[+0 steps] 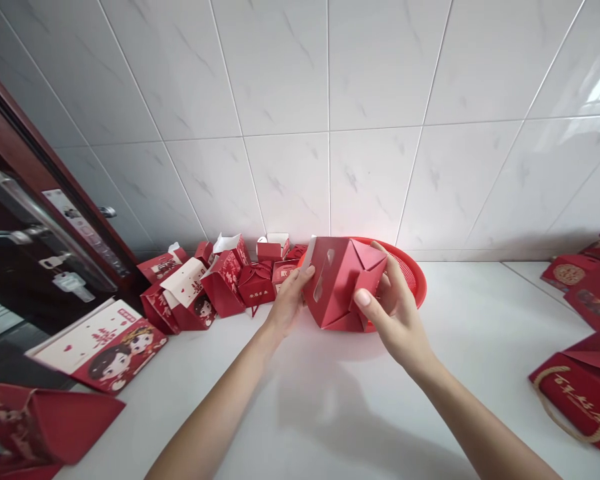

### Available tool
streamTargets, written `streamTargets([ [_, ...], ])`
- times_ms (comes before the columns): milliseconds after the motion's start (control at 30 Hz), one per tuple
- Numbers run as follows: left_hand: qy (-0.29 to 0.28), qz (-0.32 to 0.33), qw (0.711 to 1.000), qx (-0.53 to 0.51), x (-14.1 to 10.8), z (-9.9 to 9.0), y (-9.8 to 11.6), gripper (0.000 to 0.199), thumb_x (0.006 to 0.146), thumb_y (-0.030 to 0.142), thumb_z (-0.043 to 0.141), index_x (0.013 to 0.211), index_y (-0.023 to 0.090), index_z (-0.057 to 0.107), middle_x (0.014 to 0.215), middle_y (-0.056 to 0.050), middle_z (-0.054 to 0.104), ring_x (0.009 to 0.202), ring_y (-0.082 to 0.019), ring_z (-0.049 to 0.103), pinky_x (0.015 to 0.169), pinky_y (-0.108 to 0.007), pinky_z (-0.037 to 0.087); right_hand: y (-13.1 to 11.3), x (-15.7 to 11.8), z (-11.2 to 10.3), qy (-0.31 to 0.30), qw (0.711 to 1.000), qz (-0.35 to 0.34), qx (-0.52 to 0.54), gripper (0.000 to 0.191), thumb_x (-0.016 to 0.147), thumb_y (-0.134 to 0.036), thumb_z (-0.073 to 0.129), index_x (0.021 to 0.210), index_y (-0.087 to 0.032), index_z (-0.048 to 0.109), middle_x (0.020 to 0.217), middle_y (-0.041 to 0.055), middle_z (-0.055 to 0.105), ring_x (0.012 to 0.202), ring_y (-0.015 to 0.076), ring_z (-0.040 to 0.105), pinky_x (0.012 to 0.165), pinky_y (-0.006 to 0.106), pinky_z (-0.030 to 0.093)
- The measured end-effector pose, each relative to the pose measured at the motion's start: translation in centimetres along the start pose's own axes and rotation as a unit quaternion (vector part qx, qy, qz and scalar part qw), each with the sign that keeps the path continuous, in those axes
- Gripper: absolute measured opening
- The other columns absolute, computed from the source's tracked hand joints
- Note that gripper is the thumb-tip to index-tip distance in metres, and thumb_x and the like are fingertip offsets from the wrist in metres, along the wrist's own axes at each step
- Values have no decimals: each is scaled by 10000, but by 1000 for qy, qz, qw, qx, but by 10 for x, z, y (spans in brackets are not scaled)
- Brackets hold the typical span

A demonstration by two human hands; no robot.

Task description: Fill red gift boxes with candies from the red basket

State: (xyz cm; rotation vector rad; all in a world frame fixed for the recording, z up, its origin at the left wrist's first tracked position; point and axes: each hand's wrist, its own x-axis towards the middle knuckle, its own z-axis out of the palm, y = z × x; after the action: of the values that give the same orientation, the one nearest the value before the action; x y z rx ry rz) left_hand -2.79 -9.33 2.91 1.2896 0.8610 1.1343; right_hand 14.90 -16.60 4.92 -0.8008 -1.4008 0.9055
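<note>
Between my two hands, a red cardboard box (333, 287) is held tilted above the white surface, with its folded flaps toward the right and an oval cut-out on its left face. My left hand (293, 300) grips its left edge. Fingers and thumb of my right hand (393, 307) close on the flap end at the right. Behind the box, partly hidden by it, lies a round red plastic basket (419, 277) with a perforated inside.
Several red and white gift boxes (223, 290) stand along the tiled wall to the left. A larger printed box (115, 353) and a red bag (75, 420) lie nearer. A rope-handled red box (575, 400) sits at right. A door with keys (73, 283) is far left.
</note>
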Motion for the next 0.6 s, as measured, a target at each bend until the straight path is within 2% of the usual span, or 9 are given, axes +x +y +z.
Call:
streamTargets([
  [100,3,1,1000,9,-2,2,1,497,902,601,639,1223,227,702,1204,-94,750,1169,-309,684,951,-391,552,-1,0,1,37,999,18,7,889,874,-529,764,1590,-315,283,1470,119,581,1347,319,575,1047,488,579],
  [167,4,22,999,44,-3,2,1,532,930,582,613,1325,230,669,1363,-99,695,1322,-332,605,1068,-412,501,-1,0,1,44,999,22,7,870,865,-509,779,1573,-313,312,1473,119,576,1337,319,580,1050,496,580],
  [233,15,38,996,82,-5,0,2,610,942,567,607,1474,272,565,1537,-77,575,1470,-340,470,1153,-416,439,-1,1,1,37,999,24,8,819,893,-504,751,1566,-322,322,1456,113,588,1316,312,595,1047,500,580],
  [300,19,54,992,108,-7,-3,3,735,936,576,618,1598,349,390,1678,-19,392,1571,-325,305,1204,-409,387,-2,1,1,27,999,28,14,775,923,-497,719,1567,-330,321,1436,104,604,1306,299,604,1049,492,578],
  [400,-31,88,987,133,-12,-6,6,869,916,662,604,1652,400,222,1751,37,181,1621,-312,139,1263,-430,308,-2,0,1,13,999,25,25,788,931,-492,711,1584,-329,300,1452,100,597,1330,290,591,1062,472,570],
  [500,-91,102,981,137,-15,-6,8,964,854,775,595,1655,396,216,1761,30,130,1621,-350,111,1277,-485,281,-5,-1,-1,-3,999,37,27,878,912,-511,727,1621,-330,242,1494,101,569,1377,302,557,1077,475,561],
  [600,-101,93,984,115,-16,-5,10,998,817,783,636,1649,408,234,1747,15,206,1603,-382,178,1254,-514,329,-8,-1,-4,-22,997,57,36,901,908,-542,718,1636,-326,231,1498,101,569,1398,313,539,1079,481,557],
])
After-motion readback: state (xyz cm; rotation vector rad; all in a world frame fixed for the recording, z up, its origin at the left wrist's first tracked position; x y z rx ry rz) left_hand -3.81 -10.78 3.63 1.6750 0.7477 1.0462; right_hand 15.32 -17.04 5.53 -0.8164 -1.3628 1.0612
